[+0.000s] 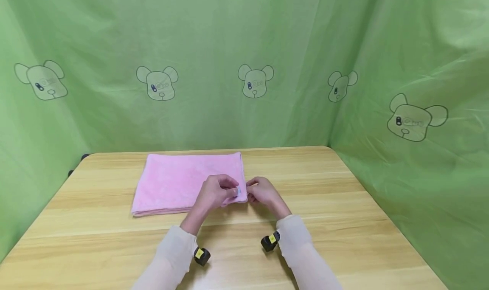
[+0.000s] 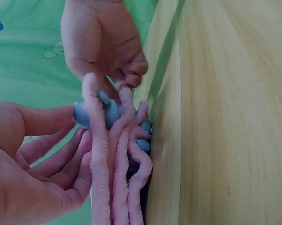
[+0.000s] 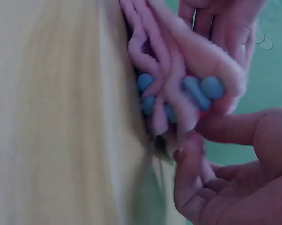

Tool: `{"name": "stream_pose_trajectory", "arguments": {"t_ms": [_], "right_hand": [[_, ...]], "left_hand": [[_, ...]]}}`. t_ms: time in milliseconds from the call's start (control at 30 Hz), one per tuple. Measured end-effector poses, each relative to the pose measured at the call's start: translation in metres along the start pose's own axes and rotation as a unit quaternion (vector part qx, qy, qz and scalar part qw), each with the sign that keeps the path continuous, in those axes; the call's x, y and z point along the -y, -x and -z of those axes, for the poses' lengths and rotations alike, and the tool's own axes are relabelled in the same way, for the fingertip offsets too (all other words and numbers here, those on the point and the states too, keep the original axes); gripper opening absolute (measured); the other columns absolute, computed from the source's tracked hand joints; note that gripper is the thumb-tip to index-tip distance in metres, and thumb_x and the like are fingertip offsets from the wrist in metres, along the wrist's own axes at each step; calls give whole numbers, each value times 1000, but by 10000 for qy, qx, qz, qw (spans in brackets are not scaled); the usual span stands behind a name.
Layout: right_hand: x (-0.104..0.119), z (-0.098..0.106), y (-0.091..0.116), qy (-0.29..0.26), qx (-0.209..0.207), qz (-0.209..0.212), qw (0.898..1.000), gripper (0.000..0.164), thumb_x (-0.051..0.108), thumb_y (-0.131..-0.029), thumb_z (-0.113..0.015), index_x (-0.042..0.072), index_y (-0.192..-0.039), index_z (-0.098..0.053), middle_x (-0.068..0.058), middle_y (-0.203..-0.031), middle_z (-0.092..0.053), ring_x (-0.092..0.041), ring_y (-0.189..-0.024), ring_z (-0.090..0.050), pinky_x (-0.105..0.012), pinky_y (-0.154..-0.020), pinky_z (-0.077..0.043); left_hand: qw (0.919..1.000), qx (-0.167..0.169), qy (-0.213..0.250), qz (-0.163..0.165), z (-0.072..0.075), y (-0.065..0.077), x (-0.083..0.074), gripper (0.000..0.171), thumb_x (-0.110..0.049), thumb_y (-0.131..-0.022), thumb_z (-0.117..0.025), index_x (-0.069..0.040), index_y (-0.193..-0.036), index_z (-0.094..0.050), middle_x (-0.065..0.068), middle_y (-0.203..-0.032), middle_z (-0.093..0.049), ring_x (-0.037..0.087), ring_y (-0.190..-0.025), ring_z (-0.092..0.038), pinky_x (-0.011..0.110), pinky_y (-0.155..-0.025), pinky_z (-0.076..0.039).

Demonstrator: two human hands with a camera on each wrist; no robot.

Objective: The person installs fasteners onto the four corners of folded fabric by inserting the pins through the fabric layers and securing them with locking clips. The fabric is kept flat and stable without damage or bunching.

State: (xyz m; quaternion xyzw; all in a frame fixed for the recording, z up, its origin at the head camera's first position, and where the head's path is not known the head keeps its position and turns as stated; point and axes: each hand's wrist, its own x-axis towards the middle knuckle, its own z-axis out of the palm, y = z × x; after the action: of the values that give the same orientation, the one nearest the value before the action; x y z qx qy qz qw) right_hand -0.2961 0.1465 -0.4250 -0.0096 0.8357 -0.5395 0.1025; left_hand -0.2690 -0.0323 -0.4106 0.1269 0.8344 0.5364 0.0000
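Note:
A folded pink plush blanket (image 1: 183, 177) lies on the table, its near right corner between my two hands. My left hand (image 1: 215, 192) pinches a rounded blue clip (image 2: 81, 116) on the upper layer near that corner. At the corner's edge, my right hand (image 1: 262, 192) pinches the cloth between thumb and forefinger. Close up, the layers stand slightly apart like waves. More blue clip pieces (image 3: 196, 93) sit between these layers, with two rounded ones (image 3: 144, 82) low beside the tabletop. Fingertips partly hide the cloth corner in the right wrist view.
The light wooden table (image 1: 324, 239) carries the blanket left of centre, toward the back. Green curtains (image 1: 206, 39) with bear-head drawings hang behind the table and along its sides. A black wrist camera (image 1: 201, 256) is strapped at each sleeve.

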Motion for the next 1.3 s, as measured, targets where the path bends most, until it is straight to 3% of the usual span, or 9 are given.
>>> {"name": "stream_pose_trajectory", "arguments": {"t_ms": [133, 300, 533, 633, 800, 1067, 1200, 1300], "right_hand": [[9, 2, 3, -234, -285, 84, 9993, 24, 16, -94, -63, -6, -104, -59, -9, -72, -59, -15, -61, -56, -23, -53, -49], [12, 5, 6, -32, 109, 148, 9998, 28, 13, -89, -68, -7, -107, -58, -11, -79, -62, -18, -68, -60, -30, -63, -54], [7, 5, 7, 285, 359, 115, 9989, 32, 8, -89, -67, -8, -115, -58, -13, -82, -65, -20, -71, -63, -35, -68, -56], [6, 4, 7, 300, 386, 98, 9988, 35, 7, -88, -67, -9, -118, -57, -13, -84, -66, -22, -73, -64, -38, -72, -56], [7, 3, 7, 226, 441, 10, 9988, 36, 7, -88, -68, -9, -118, -57, -14, -84, -66, -23, -75, -65, -41, -75, -56], [6, 2, 4, 322, 432, 42, 9985, 37, 9, -87, -69, -8, -117, -56, -14, -85, -65, -22, -73, -64, -40, -72, -57], [6, 1, 5, 398, 304, 70, 9987, 37, 10, -86, -70, -7, -116, -57, -13, -84, -64, -23, -73, -64, -41, -71, -57], [9, 1, 7, 557, 48, 238, 9982, 31, 14, -89, -68, -5, -113, -60, -12, -82, -64, -25, -73, -63, -39, -69, -56]], "left_hand": [[9991, 229, -331, 109, 3, 0, -1, 14, -11, -83, -75, -9, -97, -75, 0, -89, -71, 14, -81, -63, 33, -70, -54], [9967, 621, -418, 301, 5, -1, -2, 15, -11, -81, -77, -9, -96, -75, 1, -91, -71, 17, -86, -62, 39, -81, -51], [9936, 673, -732, 535, 4, -1, 1, 50, -19, -77, -82, -8, -122, -64, 17, -123, -61, 32, -113, -54, 50, -98, -43], [9909, 792, -956, 527, 4, -2, 3, 57, -23, -76, -83, -9, -127, -62, 19, -130, -56, 36, -120, -49, 53, -102, -38], [9884, 907, -1127, 460, 5, -3, 6, 57, -23, -75, -83, -9, -126, -62, 19, -132, -55, 36, -121, -47, 54, -102, -37], [9857, 786, -1461, 301, 3, -2, 6, 59, -22, -73, -85, -7, -126, -61, 19, -128, -57, 36, -118, -49, 54, -101, -39], [9843, 732, -1585, 246, 2, -1, 5, 65, -23, -73, -85, -3, -129, -57, 20, -124, -58, 34, -114, -52, 50, -99, -42], [9862, 761, -1433, 332, 6, 0, 3, 66, -22, -75, -84, -3, -132, -54, 20, -123, -59, 32, -111, -54, 48, -97, -44]]}}
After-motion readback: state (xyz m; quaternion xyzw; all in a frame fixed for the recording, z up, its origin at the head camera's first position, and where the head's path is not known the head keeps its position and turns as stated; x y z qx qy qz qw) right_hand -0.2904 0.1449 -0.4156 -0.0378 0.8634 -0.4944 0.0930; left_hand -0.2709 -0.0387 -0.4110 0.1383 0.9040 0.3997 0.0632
